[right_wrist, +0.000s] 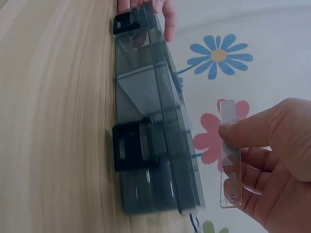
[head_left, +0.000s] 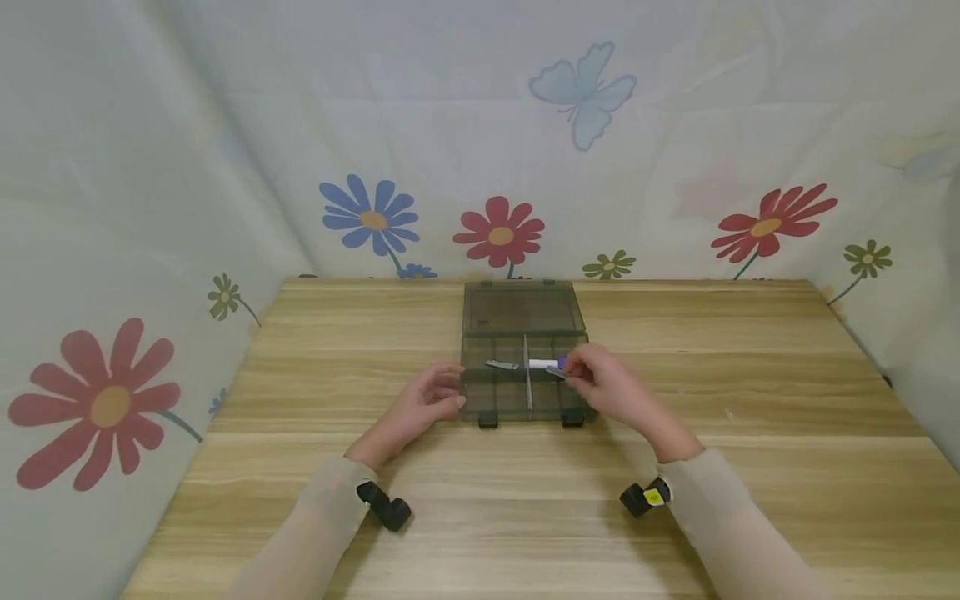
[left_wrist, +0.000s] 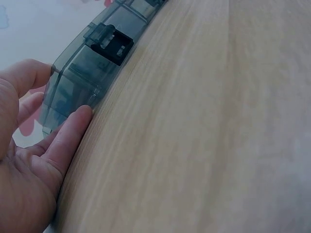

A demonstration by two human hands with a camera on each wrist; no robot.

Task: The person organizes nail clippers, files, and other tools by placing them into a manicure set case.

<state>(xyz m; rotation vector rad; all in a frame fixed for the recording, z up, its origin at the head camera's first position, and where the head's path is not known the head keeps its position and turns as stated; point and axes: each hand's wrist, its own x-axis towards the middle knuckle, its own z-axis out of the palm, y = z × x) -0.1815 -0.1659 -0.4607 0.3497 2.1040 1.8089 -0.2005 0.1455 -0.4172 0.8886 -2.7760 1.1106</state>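
A: State of the right hand (head_left: 609, 385)?
B: Grasping. Thumb and fingers pinch a clear strip (right_wrist: 231, 150), held over the right side of the box (head_left: 491, 400).

A: Any writing?
B: A few grey letters at the strip's lower end in the right wrist view, below the thumb; they run lengthwise and cannot be read with certainty. The yellow tag (head_left: 654, 497) behind the right hand, at the wrist, is marked too small to read.

A: The left hand (head_left: 420, 408)?
B: Released; relaxed fingers rest against the box's left end.

A: Contents?
B: A white stick (head_left: 543, 364) with a purple end, just left of the right hand's fingertips; beyond the divider (head_left: 528, 392), a small silvery item (head_left: 501, 365), nearer the left hand. No brand legible on either.
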